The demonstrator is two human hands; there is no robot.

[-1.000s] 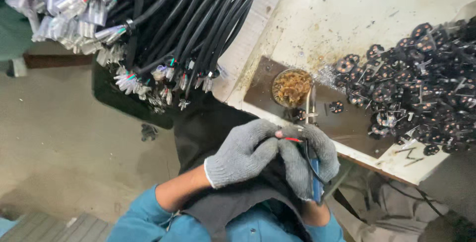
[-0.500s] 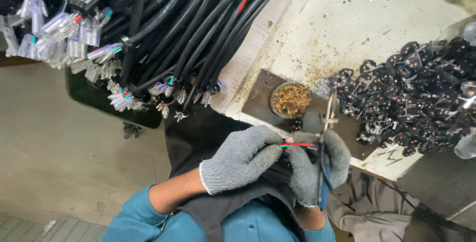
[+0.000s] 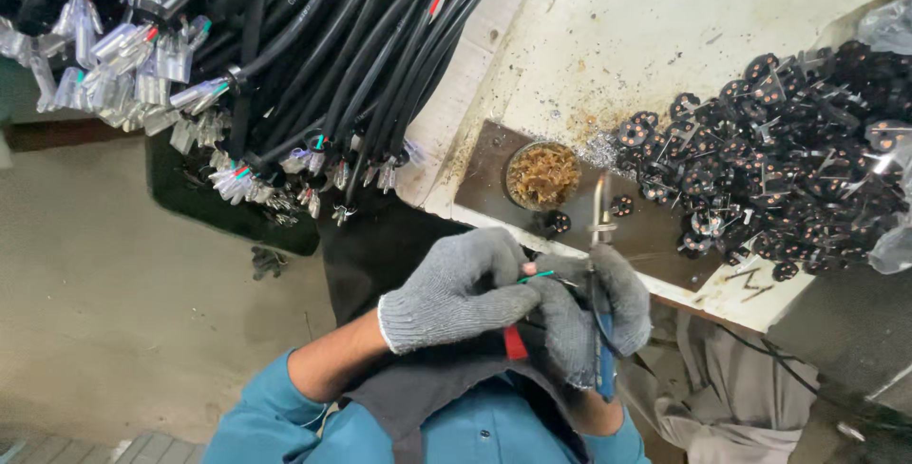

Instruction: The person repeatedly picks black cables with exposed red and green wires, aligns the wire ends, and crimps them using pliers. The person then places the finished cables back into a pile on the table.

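Two gloved hands meet at 6 o'clock in the head view, just below the edge of the surface (image 3: pixel 665 8). The left hand (image 3: pixel 456 293) is closed in a pinch grip on thin coloured wires (image 3: pixel 537 277), a green strand showing between the fingertips and a red one (image 3: pixel 514 342) below the palm. Holding the strands close to their ends probably keeps them steady for the tool tip. The right hand (image 3: pixel 594 317) is closed around the blue handle of a soldering iron (image 3: pixel 598 284), whose shaft points toward 12 o'clock, its tip over the dark metal plate (image 3: pixel 655 236). This orientation appears to keep the hot end away from the body and above a heat-tolerant base.

At 12 o'clock from the hands, a round tin of brass wool (image 3: pixel 542 175) sits on the plate, within short reach of the iron, likely for cleaning the tip. One black round part (image 3: pixel 621 205) lies just beside the iron shaft; another (image 3: pixel 557 223) lies near the plate's front edge. At 2 o'clock a large heap of similar black round parts (image 3: pixel 788 170) covers the right of the surface, partly inside a clear bag (image 3: pixel 888 27). At 10 o'clock a thick bundle of black cables (image 3: pixel 313 56) with clear-sleeved terminals (image 3: pixel 123 56) hangs over the surface edge above the floor (image 3: pixel 114 312).
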